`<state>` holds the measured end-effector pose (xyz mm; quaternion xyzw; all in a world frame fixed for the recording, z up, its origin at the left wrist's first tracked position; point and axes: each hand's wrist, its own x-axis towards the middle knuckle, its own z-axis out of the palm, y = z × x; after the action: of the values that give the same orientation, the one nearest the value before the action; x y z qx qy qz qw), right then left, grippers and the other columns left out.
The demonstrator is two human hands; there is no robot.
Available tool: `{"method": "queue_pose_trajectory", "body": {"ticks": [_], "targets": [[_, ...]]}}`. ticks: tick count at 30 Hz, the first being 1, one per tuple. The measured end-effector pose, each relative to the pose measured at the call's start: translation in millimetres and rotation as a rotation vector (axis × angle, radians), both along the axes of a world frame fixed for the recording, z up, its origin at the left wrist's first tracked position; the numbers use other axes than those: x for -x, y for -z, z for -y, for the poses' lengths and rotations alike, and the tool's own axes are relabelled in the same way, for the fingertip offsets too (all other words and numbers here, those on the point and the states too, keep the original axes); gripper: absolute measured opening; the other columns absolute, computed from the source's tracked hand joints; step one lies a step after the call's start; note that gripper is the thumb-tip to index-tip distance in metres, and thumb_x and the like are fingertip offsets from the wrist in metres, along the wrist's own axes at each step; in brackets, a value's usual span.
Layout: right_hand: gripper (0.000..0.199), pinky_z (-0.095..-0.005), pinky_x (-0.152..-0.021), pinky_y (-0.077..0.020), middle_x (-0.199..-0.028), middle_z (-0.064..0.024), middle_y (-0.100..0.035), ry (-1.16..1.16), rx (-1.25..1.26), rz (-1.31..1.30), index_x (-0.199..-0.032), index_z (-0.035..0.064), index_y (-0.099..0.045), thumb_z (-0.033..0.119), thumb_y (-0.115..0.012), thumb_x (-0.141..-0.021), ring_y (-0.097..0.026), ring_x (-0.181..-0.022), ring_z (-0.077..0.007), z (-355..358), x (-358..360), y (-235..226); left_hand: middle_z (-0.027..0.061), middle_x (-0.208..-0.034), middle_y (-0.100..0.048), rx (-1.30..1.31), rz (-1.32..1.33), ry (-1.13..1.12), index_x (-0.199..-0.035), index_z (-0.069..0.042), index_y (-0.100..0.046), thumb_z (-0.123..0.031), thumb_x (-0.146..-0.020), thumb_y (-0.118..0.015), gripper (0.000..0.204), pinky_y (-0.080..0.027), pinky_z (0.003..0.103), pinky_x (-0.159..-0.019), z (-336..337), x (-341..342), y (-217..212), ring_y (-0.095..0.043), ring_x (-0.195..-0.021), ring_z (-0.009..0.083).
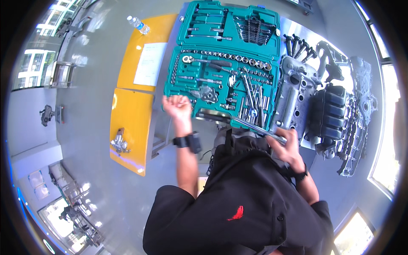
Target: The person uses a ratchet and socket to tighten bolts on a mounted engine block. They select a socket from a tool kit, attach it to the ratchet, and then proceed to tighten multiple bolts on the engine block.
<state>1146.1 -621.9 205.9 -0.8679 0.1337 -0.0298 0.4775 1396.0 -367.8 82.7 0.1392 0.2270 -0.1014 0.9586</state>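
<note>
My right hand [285,146] is wrapped round the near end of a long chrome bar tool [259,128], which slants up and left along the front edge of the green socket-set case [272,46]. A dark, rounded piece [213,116] lies by the bar's far end; whether they are joined I cannot tell. At the case's front left corner, my left hand [177,106] has its fingers curled in, slightly blurred, and hides whatever may be inside. Beside it a grey metal part [208,94] rests on the tools. A ratchet [188,59] and several sockets [250,62] sit in the case.
Right of the case lie a grey valve cover [294,87], a black intake manifold [331,111] and several bolts [299,46]. On the left, a yellow-topped table [127,102] carries a paper sheet [151,63], a water bottle [139,25] and a small metal part [120,142].
</note>
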Motion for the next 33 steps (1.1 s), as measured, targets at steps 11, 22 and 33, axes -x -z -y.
{"method": "queue_pose_trajectory", "body": {"ticks": [11, 22, 33], "targets": [[0.03, -0.031, -0.041, -0.0295, -0.044, -0.0069, -0.039, 0.448, 0.128, -0.566, -0.06, -0.0057, -0.05, 0.018, -0.063, -0.073, -0.035, -0.043, -0.01, -7, 108, -44, -0.0018, -0.073, -0.049, -1.163, 0.599, 0.634, -0.096, -0.004, -0.054, -0.022, -0.093, -0.047, 0.019, -0.043, 0.021, -0.054, 26, -125, 75, -0.046, -0.059, 0.0061], [0.033, -0.0298, -0.045, -0.029, -0.051, 0.0014, -0.041, 0.986, -0.204, -0.549, -0.064, -0.0036, -0.051, 0.024, -0.063, -0.079, -0.035, -0.05, -0.0079, -111, 117, 63, 0.0055, -0.094, -0.057, -0.852, 0.784, 0.882, -0.112, -0.002, -0.049, -0.005, -0.087, -0.054, 0.026, -0.051, 0.027, -0.074, 85, -191, 103, -0.06, -0.078, 0.015], [0.03, -0.0231, -0.042, -0.0196, -0.051, 0.0056, -0.04, 1.263, -0.394, -0.485, -0.062, 0.0048, -0.051, 0.024, -0.062, -0.083, -0.031, -0.045, -0.0027, -135, 128, 107, 0.0074, -0.092, -0.063, -1.797, 1.439, 0.559, -0.096, -0.008, -0.061, -0.012, -0.076, -0.068, 0.022, -0.048, 0.03, -0.068, 83, -212, 90, -0.06, -0.079, 0.0185]]}}
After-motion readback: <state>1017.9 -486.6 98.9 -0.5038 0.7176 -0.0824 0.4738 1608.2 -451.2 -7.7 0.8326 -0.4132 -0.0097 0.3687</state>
